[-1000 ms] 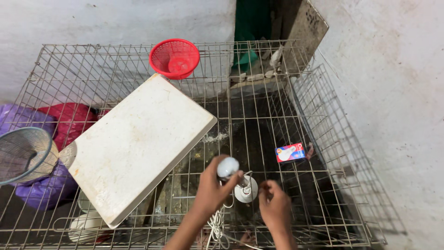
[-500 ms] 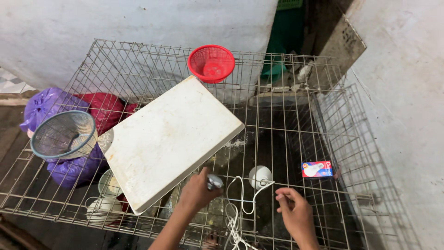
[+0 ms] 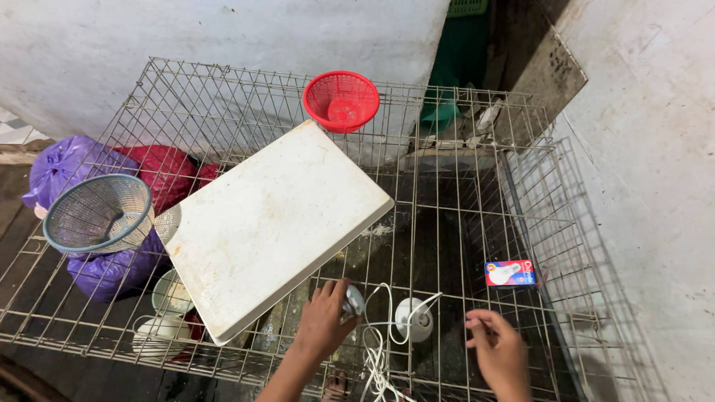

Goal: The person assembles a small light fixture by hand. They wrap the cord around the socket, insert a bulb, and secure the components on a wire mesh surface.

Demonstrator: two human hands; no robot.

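Gripping a small white bulb (image 3: pixel 353 301), the left hand (image 3: pixel 324 321) is closing its fingers around the rounded body, so that only the end of the bulb is showing past the fingertips. This hand is resting on top of the wire cage (image 3: pixel 477 223), just beside the lower corner of the white board (image 3: pixel 272 223). The right hand (image 3: pixel 497 350) is holding nothing; its fingers are curling loosely, a little apart, and they are touching or almost touching the wire of the cage top, I cannot tell which. Between the two hands the white lamp socket (image 3: pixel 414 318) is lying on the wire mesh, and its white cord (image 3: pixel 376 350) is running from it in loops toward the bottom edge, passing close to the left hand. The socket is near the bulb but not touching it.

The white board is lying tilted across the cage top. Behind it, a red plastic basket (image 3: pixel 341 100) is sitting at the far edge of the cage. On the left, a blue mesh sieve (image 3: pixel 99 214) is resting over a purple plastic bag (image 3: pixel 71 167), with a dark red bag (image 3: pixel 167 171) beside it. A small red and blue carton (image 3: pixel 510 272) is lying on the wire at the right, well apart from the right hand. Under the board, some white bowls (image 3: pixel 167 313) are showing through the mesh.
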